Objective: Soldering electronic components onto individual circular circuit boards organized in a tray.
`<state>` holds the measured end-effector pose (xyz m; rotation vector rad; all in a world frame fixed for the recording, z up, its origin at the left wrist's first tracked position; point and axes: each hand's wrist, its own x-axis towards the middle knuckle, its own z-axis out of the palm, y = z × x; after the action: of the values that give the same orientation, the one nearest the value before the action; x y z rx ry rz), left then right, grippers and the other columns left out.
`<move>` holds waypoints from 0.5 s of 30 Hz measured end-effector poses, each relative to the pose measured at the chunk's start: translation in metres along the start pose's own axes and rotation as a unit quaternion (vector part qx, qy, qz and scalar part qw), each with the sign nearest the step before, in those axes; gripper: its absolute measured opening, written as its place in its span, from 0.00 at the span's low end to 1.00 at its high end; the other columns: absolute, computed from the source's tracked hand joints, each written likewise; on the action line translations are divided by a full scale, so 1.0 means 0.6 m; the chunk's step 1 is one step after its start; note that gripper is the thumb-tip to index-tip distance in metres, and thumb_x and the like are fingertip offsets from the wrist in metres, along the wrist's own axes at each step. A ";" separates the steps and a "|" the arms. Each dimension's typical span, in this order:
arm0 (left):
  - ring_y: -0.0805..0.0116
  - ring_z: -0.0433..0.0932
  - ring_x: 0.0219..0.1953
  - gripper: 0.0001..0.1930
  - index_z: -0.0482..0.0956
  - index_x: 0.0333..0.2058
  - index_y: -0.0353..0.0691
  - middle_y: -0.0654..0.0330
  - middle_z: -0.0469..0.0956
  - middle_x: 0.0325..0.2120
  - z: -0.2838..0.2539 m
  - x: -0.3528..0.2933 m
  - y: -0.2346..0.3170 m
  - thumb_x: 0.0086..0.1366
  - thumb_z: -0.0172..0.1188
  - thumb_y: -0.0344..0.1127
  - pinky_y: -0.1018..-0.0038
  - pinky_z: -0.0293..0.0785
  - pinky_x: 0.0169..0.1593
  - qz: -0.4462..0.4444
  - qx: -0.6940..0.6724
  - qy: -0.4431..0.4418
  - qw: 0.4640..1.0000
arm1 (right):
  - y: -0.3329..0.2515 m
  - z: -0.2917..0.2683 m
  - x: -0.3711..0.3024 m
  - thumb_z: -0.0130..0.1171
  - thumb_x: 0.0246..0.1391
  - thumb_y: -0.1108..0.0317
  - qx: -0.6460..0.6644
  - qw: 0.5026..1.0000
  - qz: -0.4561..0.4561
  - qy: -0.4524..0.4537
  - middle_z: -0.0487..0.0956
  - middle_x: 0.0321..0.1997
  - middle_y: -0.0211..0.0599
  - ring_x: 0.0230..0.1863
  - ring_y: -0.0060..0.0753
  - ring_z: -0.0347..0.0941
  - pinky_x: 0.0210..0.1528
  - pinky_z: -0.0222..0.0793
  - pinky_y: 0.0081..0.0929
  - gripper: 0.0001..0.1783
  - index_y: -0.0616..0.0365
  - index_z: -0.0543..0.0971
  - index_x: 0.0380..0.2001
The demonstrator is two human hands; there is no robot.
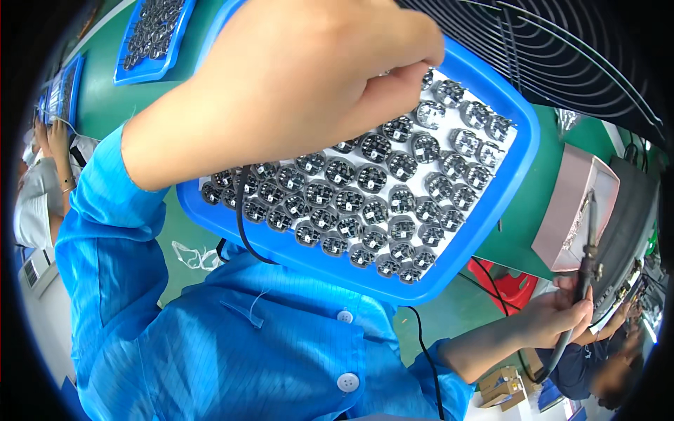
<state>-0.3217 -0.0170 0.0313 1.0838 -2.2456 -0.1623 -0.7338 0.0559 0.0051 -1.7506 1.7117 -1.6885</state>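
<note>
My left hand [316, 77] reaches across the far part of a blue tray [484, 224], its fingers closed in a pinch; whatever they hold is hidden. In the tray, several small round circuit boards [349, 200] in dark round housings stand in rows on a white sheet [414, 181]. At the right, beyond the tray, my right hand [562, 312] is closed around a soldering iron [584, 270]. The iron's tip end points away from me, and its cable hangs down below the hand.
A fan with a black wire guard [562, 63] stands at the far right. Near the iron is a pinkish box [576, 203]. Another blue tray [160, 67] of parts sits at the far left on the green table [98, 105]. Co-workers sit at both sides; a red stool [502, 284] is below.
</note>
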 end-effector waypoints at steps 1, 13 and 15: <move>0.64 0.76 0.18 0.07 0.85 0.36 0.38 0.58 0.78 0.20 0.003 -0.006 0.009 0.58 0.68 0.26 0.70 0.71 0.23 -0.035 0.015 -0.011 0.999 | 0.001 0.003 -0.001 0.46 0.74 0.54 0.045 0.998 -0.009 -0.041 0.81 0.29 0.54 0.23 0.38 0.78 0.30 0.78 0.27 0.25 0.71 0.76 0.45; 0.58 0.81 0.26 0.06 0.83 0.34 0.41 0.60 0.80 0.22 0.036 0.013 0.017 0.55 0.68 0.28 0.63 0.78 0.31 -0.026 0.022 -0.031 0.999 | -0.032 0.139 0.007 0.66 0.58 0.76 0.192 0.933 -0.098 -0.287 0.82 0.34 0.53 0.29 0.39 0.82 0.33 0.80 0.31 0.10 0.69 0.77 0.39; 0.59 0.81 0.26 0.06 0.82 0.32 0.42 0.61 0.79 0.21 0.040 0.015 0.015 0.55 0.68 0.30 0.63 0.78 0.31 -0.013 0.041 -0.043 0.998 | -0.037 0.150 0.010 0.67 0.53 0.80 0.190 0.928 -0.097 -0.306 0.83 0.34 0.54 0.30 0.40 0.82 0.33 0.79 0.30 0.10 0.70 0.78 0.38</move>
<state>-0.3458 -0.0212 0.0202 1.1698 -2.3338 -0.1310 -0.6546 0.0092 -0.0062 -1.9994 0.9041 -1.2208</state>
